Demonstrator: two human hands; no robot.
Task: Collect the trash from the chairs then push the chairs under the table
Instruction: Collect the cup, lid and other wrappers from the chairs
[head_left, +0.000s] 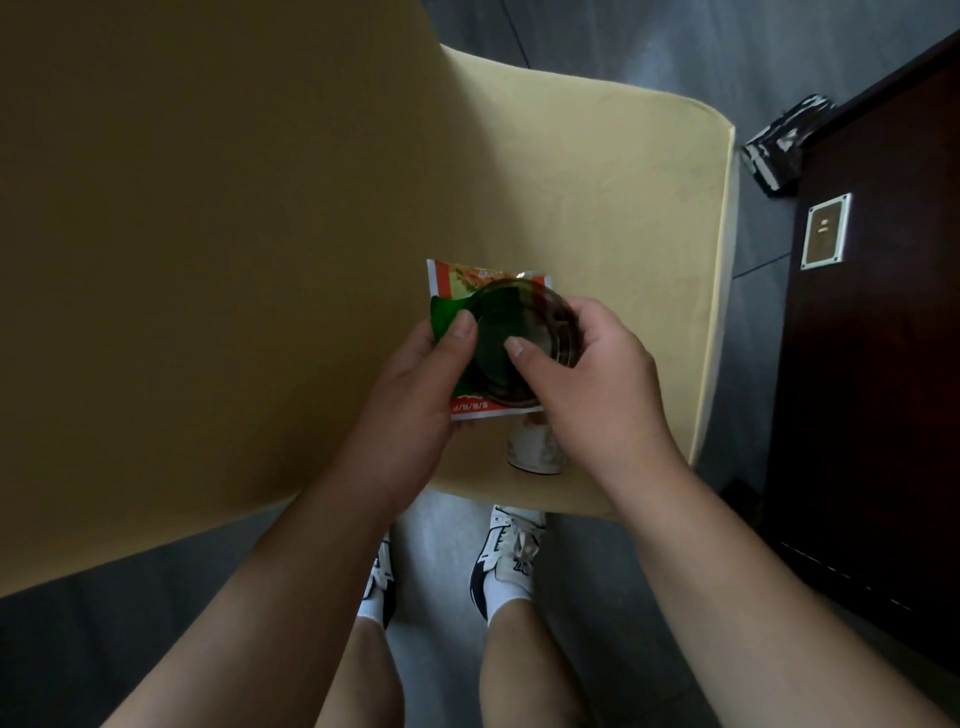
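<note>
I stand over a yellow fabric-covered chair, its seat (597, 208) spreading ahead and its tall backrest (208, 208) filling the left. Above the seat's near edge my left hand (415, 384) grips an orange-and-white snack wrapper (457, 275) together with a green wrapper (447, 314). My right hand (587, 374) holds a round dark transparent lid or cup (524, 322) pressed on top of those wrappers. Both thumbs rest on the pile. Under my hands a pale can (535, 452) lies on the seat near its front edge, partly hidden.
A dark wooden table (872, 364) stands to the right, with a small white plate (826, 231) on its side. A black-and-white object (779, 145) lies on the grey floor by the table. My feet in white sneakers (511, 556) stand just below the seat edge.
</note>
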